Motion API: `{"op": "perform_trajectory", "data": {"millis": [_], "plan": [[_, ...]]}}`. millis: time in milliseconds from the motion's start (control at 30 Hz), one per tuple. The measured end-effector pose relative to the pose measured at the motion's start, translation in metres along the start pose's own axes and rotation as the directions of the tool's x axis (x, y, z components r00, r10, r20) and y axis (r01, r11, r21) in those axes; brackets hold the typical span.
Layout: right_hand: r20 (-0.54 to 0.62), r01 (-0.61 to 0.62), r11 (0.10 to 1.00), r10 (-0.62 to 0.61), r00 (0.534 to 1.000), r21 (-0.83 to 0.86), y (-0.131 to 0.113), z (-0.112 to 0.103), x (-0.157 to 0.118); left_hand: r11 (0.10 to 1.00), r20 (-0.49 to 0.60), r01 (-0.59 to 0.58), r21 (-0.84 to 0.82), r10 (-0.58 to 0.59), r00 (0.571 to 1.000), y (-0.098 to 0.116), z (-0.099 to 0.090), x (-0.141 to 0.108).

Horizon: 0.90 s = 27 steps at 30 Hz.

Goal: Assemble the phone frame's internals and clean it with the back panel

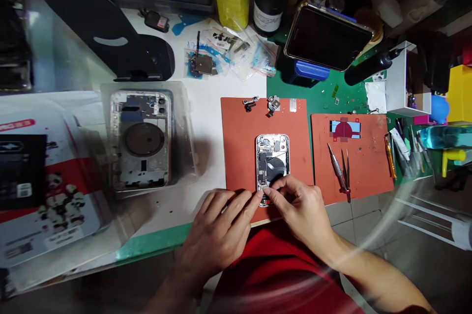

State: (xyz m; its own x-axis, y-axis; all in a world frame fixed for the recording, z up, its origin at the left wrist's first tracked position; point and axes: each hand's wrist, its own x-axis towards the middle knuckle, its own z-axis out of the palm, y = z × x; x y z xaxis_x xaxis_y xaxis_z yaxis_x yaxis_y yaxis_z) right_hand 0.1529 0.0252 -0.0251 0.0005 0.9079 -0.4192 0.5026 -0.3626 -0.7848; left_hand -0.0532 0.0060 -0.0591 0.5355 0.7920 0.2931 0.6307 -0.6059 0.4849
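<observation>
The opened phone is lying face-up on the left orange mat, its bare inner parts showing; the left hand is reaching in from the near left, its forefinger touching the phone's near end; the right hand is bending its thumb and forefinger over the same end from the right, though whether they are pinching anything is too small to tell; the two hands are nearly meeting there; small metal parts are lying at the mat's far edge; tweezers and a silver-handled tool are resting on the right orange mat; a phone housing is lying well left.
</observation>
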Motion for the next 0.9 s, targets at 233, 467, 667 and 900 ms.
{"op": "perform_trajectory", "data": {"millis": [233, 467, 667, 900], "plan": [[-0.193, -0.036, 0.991, 0.06, 0.979, 0.125, 0.01, -0.023, -0.022, 1.0, 0.005, -0.005, -0.01, 0.005, 1.0, -0.001, 0.0, -0.004], [-0.323, -0.051, 0.997, 0.068, 0.944, 0.061, 0.041, -0.038, -0.052, 0.997, 0.021, 0.007, 0.082, -0.009, 1.0, -0.001, 0.004, -0.004], [-0.438, 0.018, 1.0, -0.025, 0.899, -0.019, 0.047, -0.048, -0.065, 0.993, 0.003, -0.033, 0.115, 0.033, 0.999, -0.008, 0.007, -0.005], [-0.612, -0.008, 0.995, -0.053, 0.789, -0.097, 0.057, -0.069, -0.055, 0.99, -0.046, -0.076, 0.118, 0.082, 0.996, -0.029, 0.022, -0.018]]}}
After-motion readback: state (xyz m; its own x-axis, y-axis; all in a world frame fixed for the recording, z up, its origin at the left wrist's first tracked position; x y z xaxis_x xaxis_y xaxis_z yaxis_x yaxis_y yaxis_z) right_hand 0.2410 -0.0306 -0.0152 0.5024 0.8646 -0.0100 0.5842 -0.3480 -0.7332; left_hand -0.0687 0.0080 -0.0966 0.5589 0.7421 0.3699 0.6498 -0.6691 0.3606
